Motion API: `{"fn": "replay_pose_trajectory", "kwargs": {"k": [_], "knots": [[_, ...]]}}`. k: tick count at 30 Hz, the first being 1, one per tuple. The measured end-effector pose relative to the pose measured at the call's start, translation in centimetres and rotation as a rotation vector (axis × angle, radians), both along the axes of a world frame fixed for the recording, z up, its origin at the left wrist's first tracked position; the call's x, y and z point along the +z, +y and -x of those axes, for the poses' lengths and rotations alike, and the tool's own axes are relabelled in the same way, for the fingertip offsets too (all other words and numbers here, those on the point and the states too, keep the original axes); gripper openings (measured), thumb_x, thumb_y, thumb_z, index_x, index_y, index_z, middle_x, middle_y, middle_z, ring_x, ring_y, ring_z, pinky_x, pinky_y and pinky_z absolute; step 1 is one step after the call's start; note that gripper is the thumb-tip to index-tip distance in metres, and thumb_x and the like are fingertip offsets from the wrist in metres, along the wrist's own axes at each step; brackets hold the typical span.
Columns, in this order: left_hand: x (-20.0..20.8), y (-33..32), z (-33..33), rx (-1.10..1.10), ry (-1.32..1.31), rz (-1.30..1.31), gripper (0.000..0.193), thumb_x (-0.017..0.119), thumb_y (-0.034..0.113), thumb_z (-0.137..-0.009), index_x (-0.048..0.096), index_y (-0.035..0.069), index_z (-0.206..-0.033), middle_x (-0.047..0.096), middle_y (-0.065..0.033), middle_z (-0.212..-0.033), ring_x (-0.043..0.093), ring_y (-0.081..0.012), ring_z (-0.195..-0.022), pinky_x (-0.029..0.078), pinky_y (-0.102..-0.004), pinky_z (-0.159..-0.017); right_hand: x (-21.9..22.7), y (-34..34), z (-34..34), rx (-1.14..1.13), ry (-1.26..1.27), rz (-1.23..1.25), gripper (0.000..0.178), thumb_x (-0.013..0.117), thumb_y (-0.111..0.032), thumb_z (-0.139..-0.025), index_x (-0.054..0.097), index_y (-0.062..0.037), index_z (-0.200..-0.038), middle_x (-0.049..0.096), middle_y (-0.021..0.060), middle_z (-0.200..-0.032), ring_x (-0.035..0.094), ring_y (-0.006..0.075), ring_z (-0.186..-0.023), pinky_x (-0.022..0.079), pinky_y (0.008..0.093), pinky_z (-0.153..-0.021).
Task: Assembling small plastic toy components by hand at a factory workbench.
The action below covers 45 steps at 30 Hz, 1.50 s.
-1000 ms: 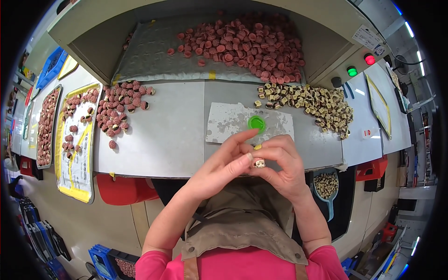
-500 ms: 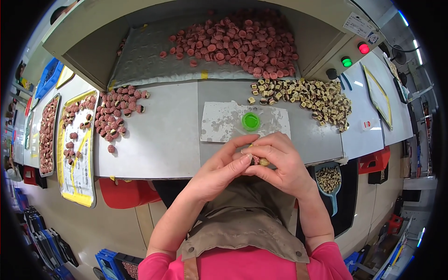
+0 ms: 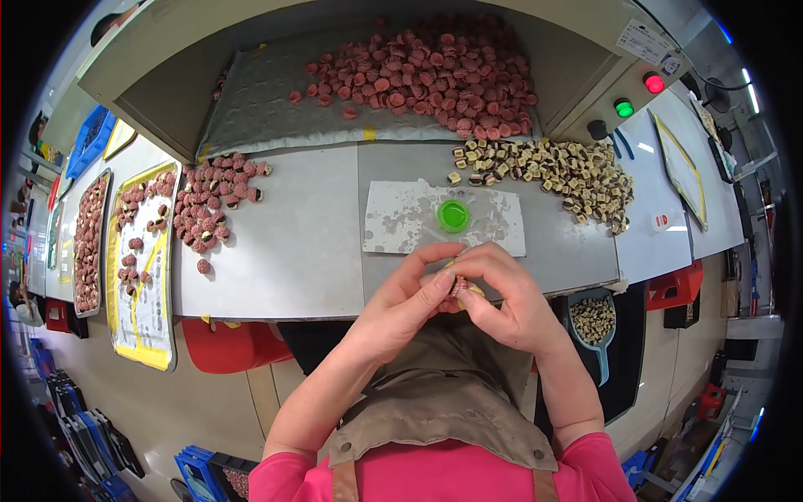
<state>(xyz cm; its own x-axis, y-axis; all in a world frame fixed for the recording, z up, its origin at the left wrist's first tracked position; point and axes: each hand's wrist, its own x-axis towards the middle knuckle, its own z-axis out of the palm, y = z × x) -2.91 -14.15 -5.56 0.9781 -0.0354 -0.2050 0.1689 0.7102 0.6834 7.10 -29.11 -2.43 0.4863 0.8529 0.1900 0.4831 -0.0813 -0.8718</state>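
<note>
My left hand [image 3: 400, 303] and my right hand [image 3: 512, 303] meet just over the table's front edge, fingers curled and thumbs pressed inward. Between their fingertips is a small bumpy pink piece [image 3: 459, 286] with a dark part; fingers cover much of it. Something yellowish shows beside it, too small to make out. Beyond the hands, a small round tub of bright green [image 3: 452, 216] stands on a blotched white board [image 3: 393, 219]. Farther right lies a heap of small cream-and-dark blocks [image 3: 577, 180]. At the left sits a pile of pink-covered pieces with dark and cream parts [image 3: 203, 205].
Hollow pink caps [image 3: 427, 79] are heaped on a grey mat [image 3: 259, 100] under a hood with lit red and green buttons. Two trays [image 3: 167, 356] stand at the left, holding pink pieces. A blue scoop [image 3: 602, 364] full of blocks is below the table's right front edge.
My right thumb and fingers have shifted around the pink piece, and more of its bumpy surface shows. The left hand keeps nearly the same grip. The view has moved slightly.
</note>
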Motion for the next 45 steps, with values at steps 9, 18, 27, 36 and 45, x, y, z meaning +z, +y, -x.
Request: {"fn": "replay_pose_trajectory", "kwargs": {"k": [9,18,27,36,45], "knots": [[2.6,13.5,7.5,0.748,0.175,-1.513,0.019,0.055,0.012,-0.092,0.06,0.002,-0.108,0.061,-0.0047,-0.102,0.054,-0.0119,-0.094,0.044,-0.0259,-0.082,0.8,-6.2,-5.4,-0.443,-0.176,0.09,0.023,0.06,-0.007,-0.083,0.059,-0.002,-0.105,0.058,0.0105,-0.099,0.057,0.0238,-0.088,0.046,0.0337,-0.081],[0.9,26.6,13.6,0.849,0.468,-2.576,0.024,0.057,0.006,-0.088,0.058,-0.002,-0.111,0.06,-0.0144,-0.109,0.058,-0.0251,-0.1,0.046,-0.0331,-0.085,-2.2,-9.9,-9.8,-0.792,-0.502,0.205,0.02,0.06,0.0,-0.084,0.056,-0.0011,-0.103,0.053,0.0109,-0.098,0.056,0.0245,-0.081,0.047,0.0313,-0.074],[1.9,13.5,-10.1,0.692,-0.063,-2.182,0.023,0.063,0.015,-0.08,0.061,0.006,-0.101,0.062,-0.0161,-0.101,0.057,-0.0324,-0.101,0.045,-0.0416,-0.084,-1.8,-9.5,-7.3,-0.766,-0.453,0.246,0.015,0.059,0.001,-0.083,0.055,-0.0006,-0.098,0.054,0.0121,-0.092,0.056,0.0245,-0.08,0.046,0.0308,-0.073],[0.3,14.1,-10.3,0.598,-0.156,-1.679,0.023,0.059,0.014,-0.087,0.059,0.0,-0.105,0.061,-0.0106,-0.095,0.059,-0.0225,-0.083,0.047,-0.0332,-0.073,-2.1,-9.1,-5.2,-0.679,-0.302,0.216,0.024,0.061,-0.001,-0.082,0.057,-0.0014,-0.105,0.059,0.0116,-0.097,0.059,0.0226,-0.089,0.046,0.0298,-0.08],[2.0,1.1,-1.9,0.227,0.036,-0.56,0.023,0.062,0.004,-0.087,0.057,-0.002,-0.109,0.059,-0.0021,-0.097,0.058,-0.0095,-0.092,0.047,-0.0233,-0.083,-2.4,-9.9,-5.8,-0.555,-0.39,0.211,0.02,0.063,-0.002,-0.081,0.06,-0.0025,-0.1,0.059,0.0098,-0.097,0.059,0.0216,-0.087,0.047,0.0302,-0.079]]}}
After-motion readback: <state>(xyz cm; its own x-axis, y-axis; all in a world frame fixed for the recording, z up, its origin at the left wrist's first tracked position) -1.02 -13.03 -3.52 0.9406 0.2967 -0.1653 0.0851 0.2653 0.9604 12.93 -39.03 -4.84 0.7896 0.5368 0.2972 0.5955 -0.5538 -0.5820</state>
